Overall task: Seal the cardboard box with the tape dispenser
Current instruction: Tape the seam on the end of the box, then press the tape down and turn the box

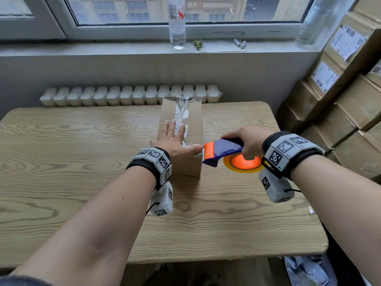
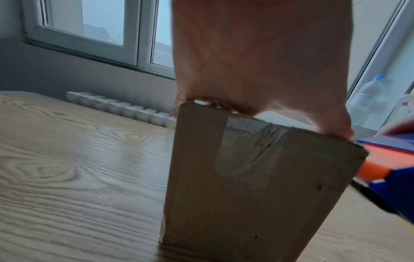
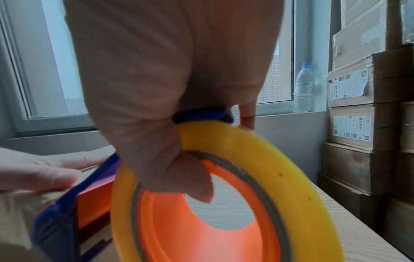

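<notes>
A long narrow cardboard box lies on the wooden table, with clear tape running along its top seam and down its near end. My left hand lies flat on the box top with straight fingers, the thumb stretched toward the near right corner. My right hand grips the blue and orange tape dispenser with its yellow tape roll. The dispenser's orange front edge sits at the box's near right corner, by the left thumb. The right thumb hooks through the roll's orange core.
Stacked cardboard boxes with labels fill the right side next to the table. A water bottle and small items stand on the windowsill; a white radiator runs behind the table. The table's left half shows bare wood.
</notes>
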Motion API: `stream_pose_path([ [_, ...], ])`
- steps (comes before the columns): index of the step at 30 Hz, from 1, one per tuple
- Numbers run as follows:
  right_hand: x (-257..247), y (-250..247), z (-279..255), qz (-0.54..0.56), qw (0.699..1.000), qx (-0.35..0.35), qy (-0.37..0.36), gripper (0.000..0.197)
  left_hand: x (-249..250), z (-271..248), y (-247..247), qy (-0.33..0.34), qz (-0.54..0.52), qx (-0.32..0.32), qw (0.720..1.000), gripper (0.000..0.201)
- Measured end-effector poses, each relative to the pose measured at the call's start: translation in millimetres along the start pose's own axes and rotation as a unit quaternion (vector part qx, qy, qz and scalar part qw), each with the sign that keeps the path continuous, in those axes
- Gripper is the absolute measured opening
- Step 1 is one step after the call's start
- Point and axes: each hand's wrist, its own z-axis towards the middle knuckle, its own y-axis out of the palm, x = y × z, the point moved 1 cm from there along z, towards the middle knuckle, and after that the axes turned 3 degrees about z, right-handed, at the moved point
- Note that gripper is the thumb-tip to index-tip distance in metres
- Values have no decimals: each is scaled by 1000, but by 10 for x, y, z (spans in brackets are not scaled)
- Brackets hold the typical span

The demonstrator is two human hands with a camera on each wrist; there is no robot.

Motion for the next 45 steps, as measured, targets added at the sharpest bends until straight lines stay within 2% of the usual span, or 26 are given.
stream_pose_path([
  [6, -36, -23, 26, 20, 999, -22, 29, 77, 14, -8, -2, -1, -2, 0, 1000, 107],
  [11, 1, 63, 31, 65, 994, -70, 58, 59, 9, 9, 15, -1, 4, 6, 1000, 105],
  [14, 43, 190, 38, 45, 992, -84, 82, 47, -2, 18, 33, 1, -3, 9, 1000, 106],
  [17, 160, 361, 104, 59, 987, -61, 138, 32, -16, 24, 45, 4, -7, 22, 1000, 105],
  [20, 277, 500, 176, 149, 968, -14, 203, 11, -28, 25, 69, 8, -20, 48, 999, 99],
  [23, 321, 657, 264, 245, 934, -5, 260, 15, -53, 32, 84, 15, -54, 87, 995, 86],
  [25, 309, 769, 347, 278, 921, -21, 273, 20, -77, 34, 79, 23, -87, 112, 990, 75],
  [27, 295, 870, 424, 283, 918, -40, 274, 27, -103, 33, 74, 36, -115, 130, 984, 67],
  [31, 251, 946, 444, 278, 915, -35, 289, 18, -182, 0, 61, 58, -160, 149, 974, 53],
  [34, 199, 910, 461, 258, 924, -8, 281, 16, -303, -19, 29, 64, -171, 165, 969, 51],
  [36, 153, 816, 523, 255, 931, 31, 258, 35, -397, -42, -6, 56, -178, 163, 969, 53],
  [38, -32, 588, 527, 231, 946, 118, 192, 48, -481, -73, -50, 45, -160, 161, 973, 57],
  [40, -312, 343, 503, 239, 947, 186, 104, 49, -549, -98, -88, 32, -116, 158, 980, 66],
  [42, -584, 204, 499, 220, 956, 193, 33, 52, -587, -135, -126, 18, -62, 144, 987, 76],
  [45, -855, 169, 477, 135, 984, 118, 3, 67, -599, -202, -171, 31, -2, 128, 991, 84],
])
